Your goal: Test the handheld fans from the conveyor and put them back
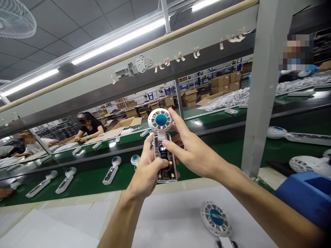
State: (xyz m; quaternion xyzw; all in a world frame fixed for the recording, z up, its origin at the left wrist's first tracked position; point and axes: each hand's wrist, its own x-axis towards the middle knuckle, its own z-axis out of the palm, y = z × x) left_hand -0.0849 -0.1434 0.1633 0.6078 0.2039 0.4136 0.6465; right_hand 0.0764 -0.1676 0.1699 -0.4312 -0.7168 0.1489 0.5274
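Note:
I hold a small hand-held fan upright in front of me, above the white table. It has a round white head with a blue centre and a clear handle that shows its circuit board. My left hand is wrapped around the lower handle. My right hand touches the fan too: its thumb presses on the handle's front and its fingers reach behind the head.
A second fan lies on the white table near my right forearm. Several more fans ride the green conveyor belt. A grey post stands at right, a blue bin below it. Other people work across the line.

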